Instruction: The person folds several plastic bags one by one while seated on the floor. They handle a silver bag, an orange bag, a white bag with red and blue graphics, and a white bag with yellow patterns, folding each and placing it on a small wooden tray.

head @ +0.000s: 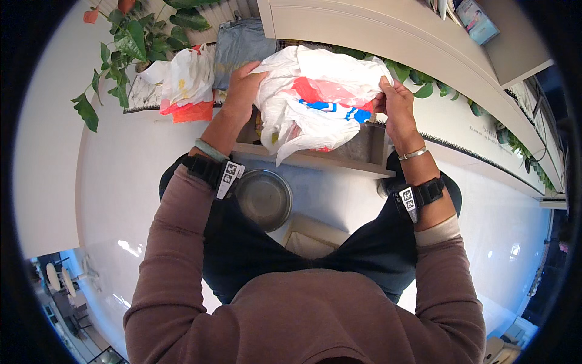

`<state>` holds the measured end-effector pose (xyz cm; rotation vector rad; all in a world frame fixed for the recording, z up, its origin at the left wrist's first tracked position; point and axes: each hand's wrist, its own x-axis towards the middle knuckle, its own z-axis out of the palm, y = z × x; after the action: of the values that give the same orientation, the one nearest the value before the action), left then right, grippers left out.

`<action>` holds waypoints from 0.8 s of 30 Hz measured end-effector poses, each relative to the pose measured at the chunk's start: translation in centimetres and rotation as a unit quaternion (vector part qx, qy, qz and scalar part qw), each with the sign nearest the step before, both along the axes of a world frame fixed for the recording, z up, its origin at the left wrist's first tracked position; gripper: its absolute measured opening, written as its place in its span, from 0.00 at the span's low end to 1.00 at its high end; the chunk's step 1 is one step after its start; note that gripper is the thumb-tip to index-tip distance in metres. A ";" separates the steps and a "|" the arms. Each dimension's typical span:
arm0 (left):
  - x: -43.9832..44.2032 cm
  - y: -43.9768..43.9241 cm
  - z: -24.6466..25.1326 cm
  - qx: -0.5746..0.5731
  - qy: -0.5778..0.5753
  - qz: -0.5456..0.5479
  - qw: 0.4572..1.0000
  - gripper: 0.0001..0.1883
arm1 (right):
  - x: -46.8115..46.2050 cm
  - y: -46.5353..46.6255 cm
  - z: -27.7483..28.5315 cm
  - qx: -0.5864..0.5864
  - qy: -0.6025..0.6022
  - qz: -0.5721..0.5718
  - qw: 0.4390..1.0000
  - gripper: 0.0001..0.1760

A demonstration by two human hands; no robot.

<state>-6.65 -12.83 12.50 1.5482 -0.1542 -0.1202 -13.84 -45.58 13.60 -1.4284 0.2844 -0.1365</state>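
A crumpled white plastic bag [313, 109] with red and blue print is spread between my hands. My left hand [243, 86] grips its left edge, the fingers bent over the plastic. At the upper right, my right hand [394, 102] pinches the rim between thumb and fingers. Beneath the bag an open drawer [336, 163] sticks out, with clear plastic [361, 145] showing inside; the bag hides much of the drawer. Left of my left hand lie a folded white and red plastic bag [188, 84] and a grey plastic bag [241, 50].
A metal basin [263, 200] stands on the floor between my legs, near a beige stool [313, 236]. A leafy potted plant [132, 41] is at the upper left. A cabinet shelf [386, 32] overhangs from above, with more green leaves [423, 84] under it at the right.
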 end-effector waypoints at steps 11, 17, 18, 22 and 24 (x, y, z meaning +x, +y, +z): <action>-1.6 -1.1 2.9 0.027 0.079 -0.288 0.954 0.47 | 0.3 1.6 -0.7 0.147 0.042 0.125 0.980 0.14; -2.2 -4.7 0.1 0.072 -0.130 -0.096 0.984 0.30 | -0.4 4.8 -0.5 0.174 0.016 0.274 0.946 0.21; -2.2 -4.7 0.2 0.095 -0.096 -0.139 0.981 0.27 | -0.6 5.3 -0.1 0.173 0.012 0.291 0.941 0.22; -1.4 -3.8 0.9 0.334 -0.190 0.081 0.920 0.18 | -1.5 5.8 1.3 0.066 0.050 0.238 0.968 0.44; -0.9 -3.3 1.1 0.316 -0.182 0.138 0.921 0.20 | -1.8 5.8 1.2 0.005 0.056 0.293 0.954 0.46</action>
<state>-7.54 -16.09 13.61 2.2137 -0.1998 0.3811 -15.64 -39.79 14.78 -1.4573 -0.0549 0.4321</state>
